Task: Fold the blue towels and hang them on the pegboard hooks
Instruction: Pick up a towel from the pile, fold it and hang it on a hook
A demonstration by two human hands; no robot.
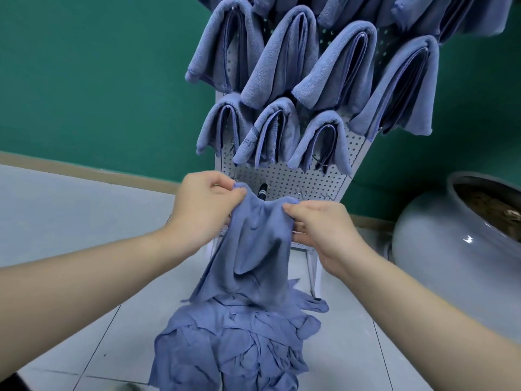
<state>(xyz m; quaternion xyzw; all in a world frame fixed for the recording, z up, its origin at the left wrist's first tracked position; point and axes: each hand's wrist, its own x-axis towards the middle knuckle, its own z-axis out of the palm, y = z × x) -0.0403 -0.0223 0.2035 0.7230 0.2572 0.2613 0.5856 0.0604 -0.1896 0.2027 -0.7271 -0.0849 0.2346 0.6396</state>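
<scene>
A blue towel [253,249] hangs in the air between my two hands, its lower end reaching a heap of loose blue towels [236,342] on the floor. My left hand [203,210] pinches its top left corner. My right hand [324,227] pinches the top right corner. Behind them stands a white pegboard [284,179] with several folded blue towels [284,55] draped over its hooks. Bare hooks [298,194] show on the lowest row, just beyond my hands.
A large grey ceramic pot [451,263] stands at the right, close to the pegboard's metal leg [313,272]. A green wall [98,80] is behind. Pale floor tiles [84,221] spread to the left. A black object [262,190] pokes out at the board's lower middle.
</scene>
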